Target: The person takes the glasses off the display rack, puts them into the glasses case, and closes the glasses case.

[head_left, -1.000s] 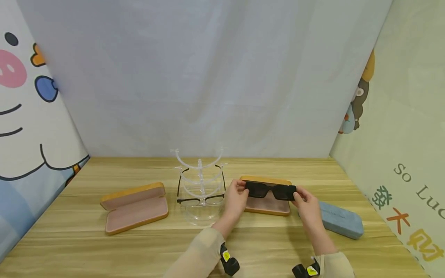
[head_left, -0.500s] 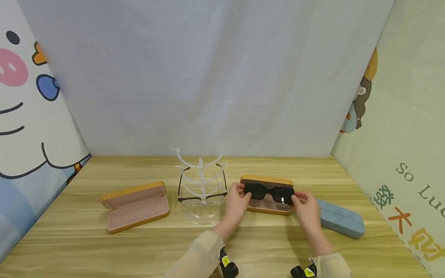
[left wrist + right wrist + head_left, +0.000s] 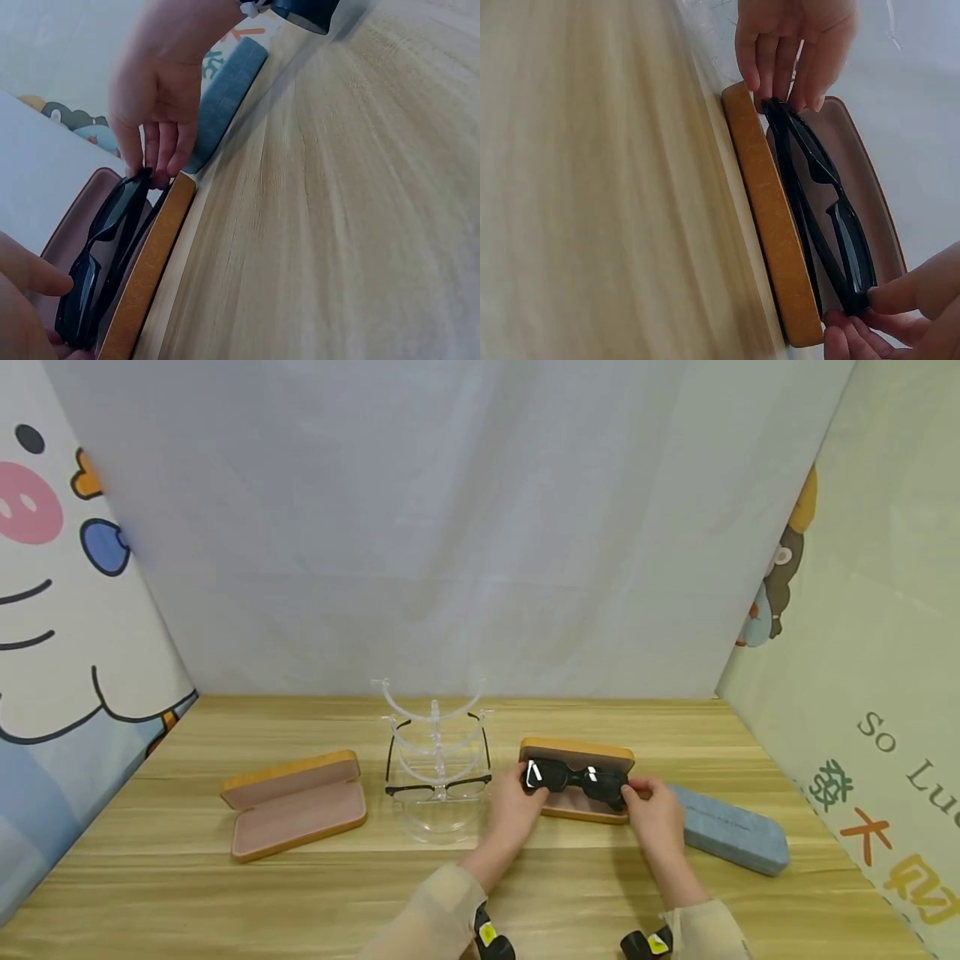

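Observation:
Black sunglasses (image 3: 573, 779), temples folded, are held at both ends over an open orange-brown glasses case (image 3: 577, 748) with a pinkish lining. My left hand (image 3: 516, 810) pinches the left end of the frame, and my right hand (image 3: 654, 817) pinches the right end. In the left wrist view the sunglasses (image 3: 105, 247) sit partly within the case, between its lid and its front wall (image 3: 150, 277). From the right wrist the folded temples (image 3: 810, 217) show just above the case's lining. Whether they touch the bottom cannot be told.
A clear display stand (image 3: 437, 743) with black-rimmed eyeglasses (image 3: 438, 790) on it stands left of my left hand. Farther left lies another open orange-brown case (image 3: 300, 814). A closed blue glasses case (image 3: 735, 832) lies right of my right hand.
Both hands have lowered the sunglasses toward the open case and tilted the lenses upward, so reflections now show on them. The right hand has shifted slightly left.

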Demonstrator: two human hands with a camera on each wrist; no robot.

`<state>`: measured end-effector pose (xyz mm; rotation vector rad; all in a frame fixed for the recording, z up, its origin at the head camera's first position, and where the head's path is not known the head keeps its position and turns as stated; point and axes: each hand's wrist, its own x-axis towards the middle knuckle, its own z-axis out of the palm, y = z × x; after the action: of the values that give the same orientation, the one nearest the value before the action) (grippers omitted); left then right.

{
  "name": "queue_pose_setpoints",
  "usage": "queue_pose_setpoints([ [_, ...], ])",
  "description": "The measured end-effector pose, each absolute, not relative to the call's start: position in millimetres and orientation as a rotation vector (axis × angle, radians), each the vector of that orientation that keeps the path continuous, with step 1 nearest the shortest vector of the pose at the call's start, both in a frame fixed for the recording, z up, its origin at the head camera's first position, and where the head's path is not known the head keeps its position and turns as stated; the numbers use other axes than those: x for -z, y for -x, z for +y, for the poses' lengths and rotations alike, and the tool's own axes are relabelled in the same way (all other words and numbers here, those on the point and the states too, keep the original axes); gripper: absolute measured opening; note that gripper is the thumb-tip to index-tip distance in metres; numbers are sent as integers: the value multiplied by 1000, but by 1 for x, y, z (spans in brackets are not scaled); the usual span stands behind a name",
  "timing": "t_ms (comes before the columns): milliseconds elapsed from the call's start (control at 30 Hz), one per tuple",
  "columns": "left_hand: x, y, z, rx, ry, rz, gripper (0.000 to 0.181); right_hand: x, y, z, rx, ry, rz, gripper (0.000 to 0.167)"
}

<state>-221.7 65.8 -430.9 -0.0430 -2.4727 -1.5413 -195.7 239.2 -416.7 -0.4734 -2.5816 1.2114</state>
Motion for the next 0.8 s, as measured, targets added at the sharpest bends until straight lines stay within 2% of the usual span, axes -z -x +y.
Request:
queue_pose_setpoints([
  [467, 433, 214, 65, 1480, -4, -2612, 51, 418, 197, 238, -930, 381, -2684, 23],
  [800, 431, 217, 64, 1517, 3, -2683, 55, 414, 198, 235, -953, 401, -2683, 22],
])
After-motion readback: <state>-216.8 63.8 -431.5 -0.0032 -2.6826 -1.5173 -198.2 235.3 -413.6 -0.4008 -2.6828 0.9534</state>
